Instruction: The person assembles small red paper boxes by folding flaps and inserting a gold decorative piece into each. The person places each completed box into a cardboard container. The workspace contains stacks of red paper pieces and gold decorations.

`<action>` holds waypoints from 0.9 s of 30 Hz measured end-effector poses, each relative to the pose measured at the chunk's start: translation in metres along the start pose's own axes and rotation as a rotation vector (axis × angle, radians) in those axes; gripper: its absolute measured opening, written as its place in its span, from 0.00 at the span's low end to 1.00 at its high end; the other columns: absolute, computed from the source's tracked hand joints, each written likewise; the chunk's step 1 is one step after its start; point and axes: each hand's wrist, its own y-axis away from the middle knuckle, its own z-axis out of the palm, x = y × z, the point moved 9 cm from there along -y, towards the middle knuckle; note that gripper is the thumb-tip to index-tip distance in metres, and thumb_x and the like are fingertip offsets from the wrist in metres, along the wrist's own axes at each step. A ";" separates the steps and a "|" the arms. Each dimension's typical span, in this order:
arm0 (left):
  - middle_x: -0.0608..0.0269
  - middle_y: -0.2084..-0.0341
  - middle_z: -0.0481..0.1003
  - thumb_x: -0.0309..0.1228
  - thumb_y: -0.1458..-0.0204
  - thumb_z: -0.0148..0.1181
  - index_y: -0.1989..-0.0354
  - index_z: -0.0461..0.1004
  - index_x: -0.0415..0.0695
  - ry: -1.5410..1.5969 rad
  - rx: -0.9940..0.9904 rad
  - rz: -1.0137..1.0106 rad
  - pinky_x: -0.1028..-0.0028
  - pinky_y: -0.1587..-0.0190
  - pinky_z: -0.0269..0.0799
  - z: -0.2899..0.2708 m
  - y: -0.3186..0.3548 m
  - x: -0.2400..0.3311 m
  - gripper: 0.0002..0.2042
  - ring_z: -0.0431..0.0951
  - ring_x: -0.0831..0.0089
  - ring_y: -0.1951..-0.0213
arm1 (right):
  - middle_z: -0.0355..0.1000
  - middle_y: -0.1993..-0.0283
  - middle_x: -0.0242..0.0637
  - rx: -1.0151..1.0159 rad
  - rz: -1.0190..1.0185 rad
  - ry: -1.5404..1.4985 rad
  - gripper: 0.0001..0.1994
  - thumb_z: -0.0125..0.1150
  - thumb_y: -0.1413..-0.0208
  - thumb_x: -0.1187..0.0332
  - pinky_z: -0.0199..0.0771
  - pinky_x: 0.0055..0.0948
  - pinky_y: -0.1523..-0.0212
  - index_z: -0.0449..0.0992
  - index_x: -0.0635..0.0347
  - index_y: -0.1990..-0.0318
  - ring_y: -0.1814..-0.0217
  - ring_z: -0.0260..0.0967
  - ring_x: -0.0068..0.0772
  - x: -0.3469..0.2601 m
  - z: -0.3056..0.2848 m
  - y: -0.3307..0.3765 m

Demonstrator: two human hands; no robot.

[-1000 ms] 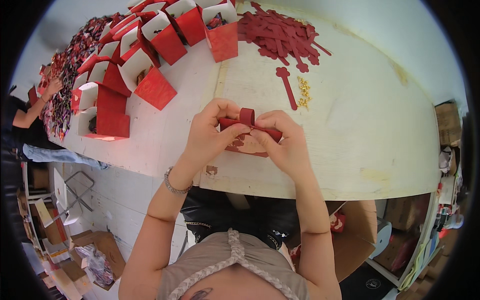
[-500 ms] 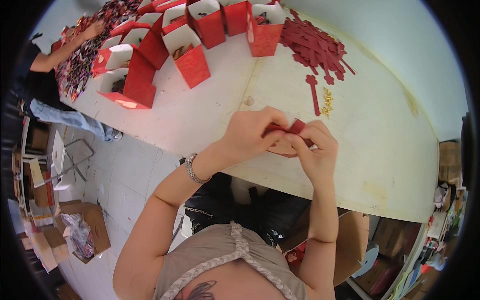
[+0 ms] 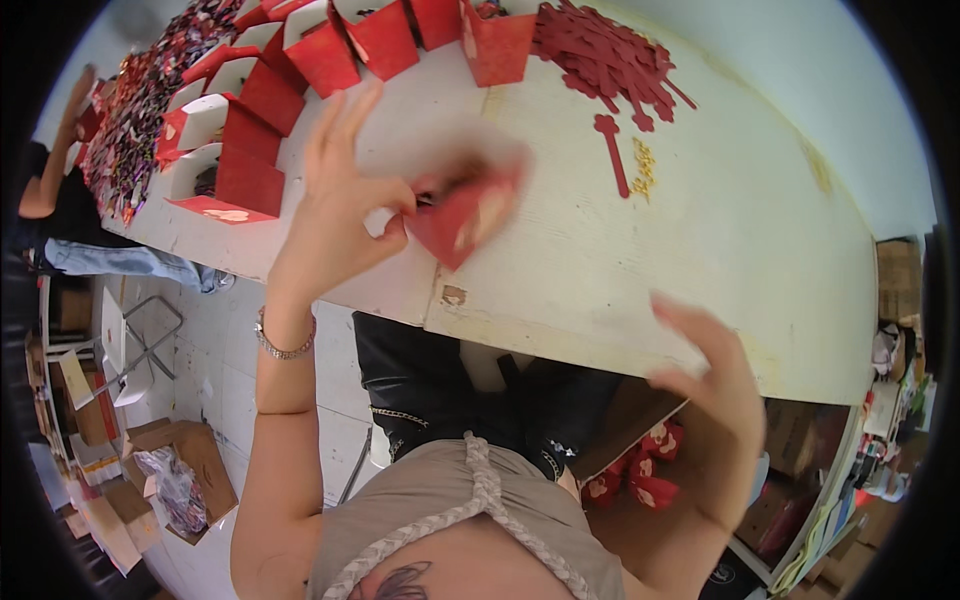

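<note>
Between thumb and forefinger, my left hand (image 3: 335, 200) pinches the edge of a small red paper box (image 3: 465, 230) with a pale printed patch. Motion smears the box, so its top is hard to make out; it is above the table (image 3: 560, 270). My left hand's other fingers are spread upward. Out at the table's near edge, my right hand (image 3: 708, 360) holds nothing and its fingers are apart, slightly blurred. Below it, a cardboard carton holds several similar red boxes (image 3: 645, 475).
Open red boxes (image 3: 250, 180) with contents stand at the far left, beside a heap of shiny wrapped pieces (image 3: 130, 140). Flower-ended dark red strips (image 3: 610, 60) lie piled at the back, with one strip (image 3: 612, 155) by small gold pieces (image 3: 642, 168). Another person (image 3: 60, 190) stands far left.
My hands have come apart. The left has moved left and up with the red box; the right has let go and drawn back toward the near right. The view has shifted slightly.
</note>
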 end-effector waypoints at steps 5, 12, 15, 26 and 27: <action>0.44 0.36 0.52 0.12 0.70 0.56 0.72 0.71 0.46 0.462 -0.039 0.031 0.58 0.40 0.60 0.050 -0.012 0.036 0.15 0.56 0.48 0.36 | 0.40 0.28 0.47 0.158 -0.189 -0.728 0.38 0.76 0.63 0.66 0.54 0.43 0.36 0.56 0.53 0.46 0.29 0.46 0.43 0.020 0.067 -0.071; 0.47 0.38 0.54 0.51 0.45 0.53 0.38 0.42 0.43 1.482 0.150 -0.340 0.68 0.47 0.66 0.122 0.030 0.009 0.36 0.68 0.68 0.46 | 0.39 0.29 0.56 0.662 -0.214 -0.965 0.33 0.69 0.54 0.61 0.54 0.42 0.37 0.51 0.51 0.47 0.32 0.50 0.46 0.036 0.084 -0.064; 0.53 0.44 0.58 0.55 0.48 0.56 0.42 0.46 0.42 1.340 0.163 -0.363 0.69 0.45 0.63 0.132 0.041 0.019 0.38 0.67 0.72 0.47 | 0.42 0.31 0.57 0.670 -0.393 -0.786 0.31 0.68 0.53 0.56 0.59 0.40 0.40 0.53 0.53 0.49 0.33 0.52 0.46 0.026 0.086 -0.063; 0.67 0.59 0.68 0.44 0.44 0.57 0.56 0.64 0.39 1.371 0.267 -0.486 0.81 0.57 0.64 0.131 0.036 0.019 0.20 0.67 0.82 0.59 | 0.64 0.49 0.48 0.882 -0.252 -0.414 0.14 0.65 0.50 0.68 0.66 0.27 0.58 0.70 0.65 0.60 0.54 0.64 0.35 0.013 0.074 -0.044; 0.68 0.62 0.69 0.40 0.44 0.57 0.60 0.66 0.39 1.358 0.241 -0.545 0.83 0.60 0.63 0.134 0.036 0.019 0.16 0.67 0.84 0.63 | 0.67 0.52 0.47 0.893 -0.234 -0.321 0.10 0.64 0.49 0.71 0.66 0.26 0.62 0.72 0.67 0.64 0.58 0.65 0.34 0.009 0.071 -0.042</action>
